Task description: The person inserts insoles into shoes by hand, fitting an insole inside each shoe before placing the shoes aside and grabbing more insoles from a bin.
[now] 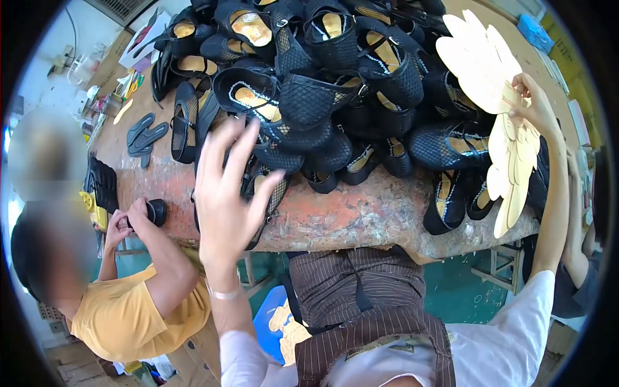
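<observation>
My left hand (227,184) is raised in front of the shoe pile, fingers spread and slightly blurred, holding nothing. Behind it are black mesh shoes (316,97) with straps and tan insides, heaped on the worn workbench. At the right, my right hand (538,106) is closed on a fanned bundle of pale gold insoles (483,61). More gold insoles (512,174) hang below that hand, over the shoes at the bench's right end. Whether my fingers grip both groups I cannot tell.
To my left, a person in a yellow shirt (142,306) handles a black shoe (157,211). Black sole-shaped pieces (145,137) lie on the workbench (348,213). A blue container (271,322) with gold pieces stands below the bench edge. Another person's arm (572,226) is at far right.
</observation>
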Demonstrator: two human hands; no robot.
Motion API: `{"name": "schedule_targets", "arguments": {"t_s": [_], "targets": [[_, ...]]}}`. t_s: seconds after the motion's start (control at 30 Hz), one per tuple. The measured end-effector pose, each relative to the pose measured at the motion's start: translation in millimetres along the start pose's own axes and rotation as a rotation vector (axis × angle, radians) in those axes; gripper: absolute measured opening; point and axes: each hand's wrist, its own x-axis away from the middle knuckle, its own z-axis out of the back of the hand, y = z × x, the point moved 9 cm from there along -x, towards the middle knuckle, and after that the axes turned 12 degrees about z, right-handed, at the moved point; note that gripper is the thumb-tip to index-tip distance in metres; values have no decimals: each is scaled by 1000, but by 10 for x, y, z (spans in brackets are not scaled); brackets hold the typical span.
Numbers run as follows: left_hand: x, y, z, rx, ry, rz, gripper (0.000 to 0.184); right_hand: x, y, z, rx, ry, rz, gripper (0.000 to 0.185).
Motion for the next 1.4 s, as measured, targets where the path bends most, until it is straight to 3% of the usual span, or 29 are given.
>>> {"name": "schedule_targets", "arguments": {"t_s": [0.07, 0.1, 0.17, 0.2, 0.27, 0.33, 0.47, 0.5, 0.57, 0.6, 0.67, 0.73, 0.77, 0.8, 0.83, 0.93, 1.0, 1.07, 1.13, 1.23, 1.3, 1.4], "targets": [[-518, 467, -103, -50, 51, -194, 56, 28, -37, 64, 53, 16, -153, 58], [-702, 476, -310, -81, -58, -204, 51, 38, -180, 92, 127, 5, -189, 54], [-924, 543, -705, -163, -270, -268, 31, 146, -314, 74, 166, 117, -125, 52], [-889, 667, -711, -141, -264, -357, 25, 223, -395, 108, 199, 226, -54, 50], [-687, 873, -547, -158, -277, -407, 22, 367, -320, 63, 294, 268, -121, 49], [-295, 927, -143, 34, -155, -283, 23, 357, -454, 90, 303, 247, -151, 51], [543, 763, 496, 11, -54, -26, 23, 300, -594, 125, 248, 281, -184, 44], [807, 774, 572, 11, -87, -83, 23, 304, -496, 114, 215, 289, -161, 44], [1506, 1012, 627, 70, -159, -473, 20, 300, -310, 108, 208, 280, -151, 45], [1806, 632, 444, 66, -273, 183, 25, 279, -318, 137, 231, 251, -163, 45], [1786, 726, -139, 115, -262, 293, 16, 361, -265, 107, -14, 202, -513, 41], [1753, 747, -612, 176, -172, 370, 11, 408, -197, 159, 307, 230, -195, 48], [1737, 762, -845, 209, -125, 406, 10, 443, -217, 80, 20, 265, -80, 41], [1733, 756, -1089, 207, -268, 505, 18, 529, -148, 61, 47, 292, -74, 42], [1631, 772, -1339, 214, -283, 516, 24, 576, -39, 30, -74, 275, -130, 45], [1487, 741, -1926, 315, -368, 526, 41, 663, -234, 259, 17, 343, -151, 47], [1405, 786, -1903, 283, -426, 482, 44, 727, -590, 344, -63, 409, -185, 50], [1231, 782, -1490, 308, -242, 355, 51, 741, -1125, 284, -229, 419, -194, 53], [1042, 771, -1241, 596, -252, 351, 63, 697, -1747, 64, -452, 331, -173, 57], [953, 1038, -1228, 1280, -503, 374, 78, 548, -2640, -492, -725, 125, -125, 62], [1051, 1058, -1289, 1247, -505, 384, 57, 466, -3012, -821, -785, 96, -121, 66], [1014, 814, -1129, 1179, -293, 437, 29, 468, -3311, -1021, -590, 176, -59, 67]]}}
